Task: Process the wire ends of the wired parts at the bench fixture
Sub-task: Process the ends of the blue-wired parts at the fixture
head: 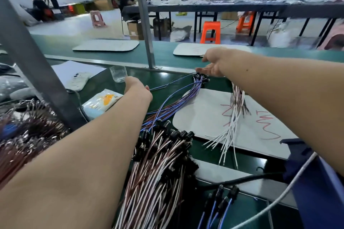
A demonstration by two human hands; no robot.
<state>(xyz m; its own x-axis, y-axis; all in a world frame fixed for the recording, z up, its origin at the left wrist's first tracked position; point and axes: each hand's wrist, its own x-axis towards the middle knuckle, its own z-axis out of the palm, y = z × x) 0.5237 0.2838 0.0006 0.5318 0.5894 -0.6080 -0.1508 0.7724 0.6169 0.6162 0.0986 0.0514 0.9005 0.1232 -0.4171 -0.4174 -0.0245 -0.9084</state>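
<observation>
My right hand [214, 65] reaches forward over the green bench with its thumb and fingers stretched out. Its fingertips are just above the black heads of a blue and brown wire bundle [178, 96] lying on the bench. A white and brown wire bundle [235, 115] runs out from under my right wrist across a white mat [208, 117]. I cannot tell whether the hand touches it. My left hand [138, 89] is extended beside a clear plastic cup [118, 76]; its fingers are hidden behind the back of the hand. A large pile of brown-white wired parts [158, 163] lies below my left forearm.
A grey metal post [35, 61] slants across the left, with another wire heap [22, 135] behind it. A tissue pack [102, 103] lies near my left arm. A blue fixture [316, 188] with cables sits at the lower right. Orange stools and other benches stand beyond the conveyor.
</observation>
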